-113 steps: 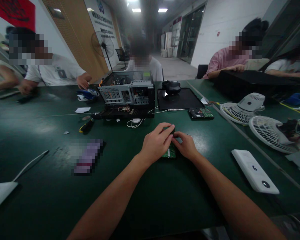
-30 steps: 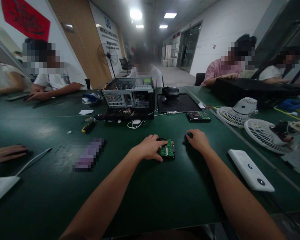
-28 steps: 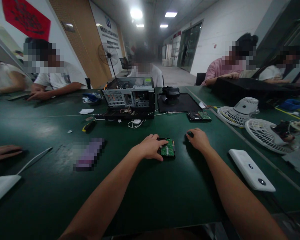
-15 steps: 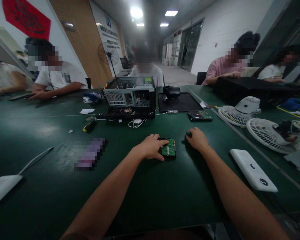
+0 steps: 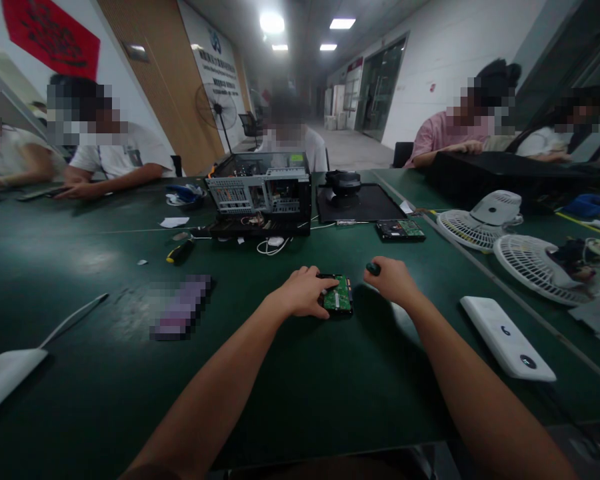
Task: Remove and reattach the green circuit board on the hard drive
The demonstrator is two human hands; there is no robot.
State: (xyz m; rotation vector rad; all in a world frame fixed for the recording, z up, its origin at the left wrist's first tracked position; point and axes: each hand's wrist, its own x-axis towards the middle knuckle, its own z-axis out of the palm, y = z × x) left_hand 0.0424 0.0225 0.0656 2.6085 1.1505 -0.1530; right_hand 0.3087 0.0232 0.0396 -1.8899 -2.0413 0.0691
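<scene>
A small hard drive (image 5: 339,301) lies on the green table (image 5: 300,387) with its green circuit board facing up. My left hand (image 5: 304,293) rests on the drive's left side, fingers curled over its edge and holding it down. My right hand (image 5: 393,279) is raised just off the table to the right of the drive, closed round a dark tool handle (image 5: 373,269) whose rounded end sticks out past my knuckles. The rest of that tool is hidden in my fist.
An open computer case (image 5: 260,192) stands further back, with a black panel (image 5: 357,203), a second hard drive (image 5: 400,230) and a yellow-handled screwdriver (image 5: 179,251) near it. Two white fans (image 5: 480,219) and a white device (image 5: 507,337) lie to the right. Several people sit around the table.
My right hand has lifted off the table with the dark handle and shifted slightly left toward the drive. My left hand stays on the drive. The hand at the far left edge has left the view.
</scene>
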